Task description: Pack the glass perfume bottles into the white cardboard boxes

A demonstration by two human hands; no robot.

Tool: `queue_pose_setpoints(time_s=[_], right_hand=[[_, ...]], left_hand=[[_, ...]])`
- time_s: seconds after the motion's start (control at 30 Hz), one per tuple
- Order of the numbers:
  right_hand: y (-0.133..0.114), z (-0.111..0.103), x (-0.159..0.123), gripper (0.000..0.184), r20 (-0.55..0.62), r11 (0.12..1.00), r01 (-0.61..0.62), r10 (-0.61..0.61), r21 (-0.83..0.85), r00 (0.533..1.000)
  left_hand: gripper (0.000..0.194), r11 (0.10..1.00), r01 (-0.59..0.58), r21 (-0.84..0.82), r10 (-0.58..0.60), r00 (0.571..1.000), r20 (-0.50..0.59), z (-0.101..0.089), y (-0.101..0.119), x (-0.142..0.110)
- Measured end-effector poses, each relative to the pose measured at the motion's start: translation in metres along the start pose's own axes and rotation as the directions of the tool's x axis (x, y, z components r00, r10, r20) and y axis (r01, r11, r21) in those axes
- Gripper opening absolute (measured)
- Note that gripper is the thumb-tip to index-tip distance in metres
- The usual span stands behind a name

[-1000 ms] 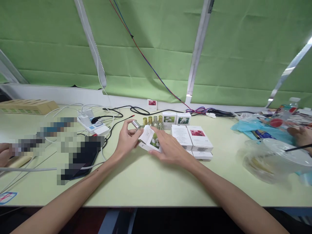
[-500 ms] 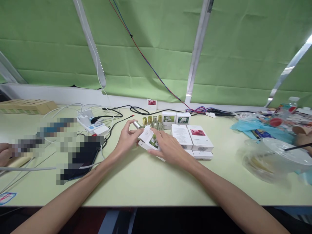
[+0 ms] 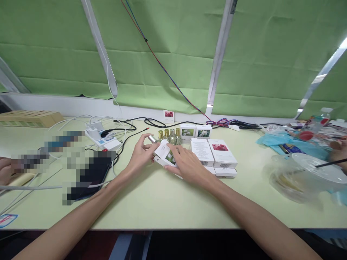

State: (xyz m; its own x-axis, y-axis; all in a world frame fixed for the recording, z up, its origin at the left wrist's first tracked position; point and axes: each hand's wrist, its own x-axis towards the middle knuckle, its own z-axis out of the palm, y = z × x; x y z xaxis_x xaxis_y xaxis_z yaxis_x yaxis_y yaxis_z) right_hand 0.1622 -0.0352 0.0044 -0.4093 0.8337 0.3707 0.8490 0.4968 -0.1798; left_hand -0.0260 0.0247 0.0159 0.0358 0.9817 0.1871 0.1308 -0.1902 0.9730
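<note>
Between near and far edges of tabletop (image 3: pixel 173 209) | clasping silver-capped bottle (image 3: pixel 152 138) in curled left hand (image 3: pixel 143 153) | gripping tilted white box (image 3: pixel 163 154) with right hand (image 3: pixel 188 163) closed over it, apparently against bottle

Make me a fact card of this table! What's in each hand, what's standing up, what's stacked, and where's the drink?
Left hand: holds a tilted bottle, silver cap
Right hand: holds a tilted white box, flower picture
Standing bottles: four; three gold caps, one silver
Standing boxes: two, white flowers, beside those bottles
Stack: white boxes, one showing red flowers
Drink: far right, lidded, black straw
</note>
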Motion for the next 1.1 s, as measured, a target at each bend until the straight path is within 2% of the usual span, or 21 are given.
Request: queue_pose_setpoints(time_s=[0.27, 0.8, 1.1], right_hand=[[-0.0023, -0.0036, 0.0001, 0.070, 0.038, 1.000, -0.014, 0.015, -0.022, 0.999], [0.0022, 0.0006, 0.0007, 0.067, 0.002, 0.998, 0.013, -0.013, -0.068, 1.000], [0.0010, -0.0011, 0.0010, 0.067, 0.006, 0.994, 0.017, -0.016, -0.108, 1.000]], left_hand=[[0.055, 1.000, -0.014, -0.001, 0.014, 1.000, 0.003, -0.0003, -0.0031, 0.0014], [0.049, 0.998, -0.023, 0.055, 0.024, 1.000, -0.004, 0.0031, -0.0043, 0.0016], [0.051, 1.000, -0.006, 0.020, 0.006, 1.000, -0.012, 0.0042, -0.0026, -0.0006]])
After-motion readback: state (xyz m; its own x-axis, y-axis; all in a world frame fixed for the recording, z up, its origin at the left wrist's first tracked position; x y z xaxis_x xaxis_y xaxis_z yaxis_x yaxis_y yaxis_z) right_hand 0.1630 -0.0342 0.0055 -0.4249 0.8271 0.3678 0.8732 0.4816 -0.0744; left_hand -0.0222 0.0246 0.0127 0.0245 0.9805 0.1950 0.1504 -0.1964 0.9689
